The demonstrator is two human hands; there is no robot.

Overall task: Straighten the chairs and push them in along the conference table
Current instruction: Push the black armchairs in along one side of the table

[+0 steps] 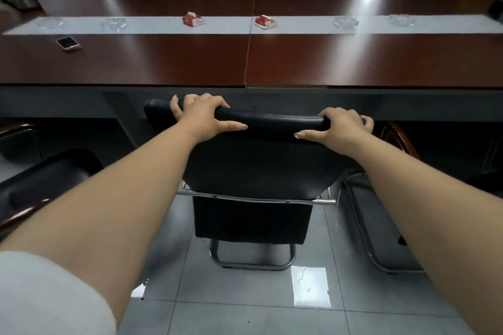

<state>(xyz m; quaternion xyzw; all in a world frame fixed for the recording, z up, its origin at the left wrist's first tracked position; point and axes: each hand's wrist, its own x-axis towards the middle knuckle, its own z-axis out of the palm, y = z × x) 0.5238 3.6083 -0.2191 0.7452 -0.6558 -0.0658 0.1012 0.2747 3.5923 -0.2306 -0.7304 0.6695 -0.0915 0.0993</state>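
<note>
Near the middle of the head view, a black chair (253, 160) is seen from behind, facing the long brown desk (163, 60). Its top edge is just below the near edge of the desk. The top of the chair back is held by both hands. The left hand (202, 114) is curled over the top edge on the left side, with the thumb laid along the near face. The right hand (339, 126) is curled over the right end the same way. Another black chair (40, 185) is seen at the left, near the arm.

On the desk, a grey strip (163, 25) is laid along the far side. Two red boxes (192, 19) and some glass ashtrays (346, 22) are set on it. A phone (68, 43) is lying at the left, nearer than the strip.
</note>
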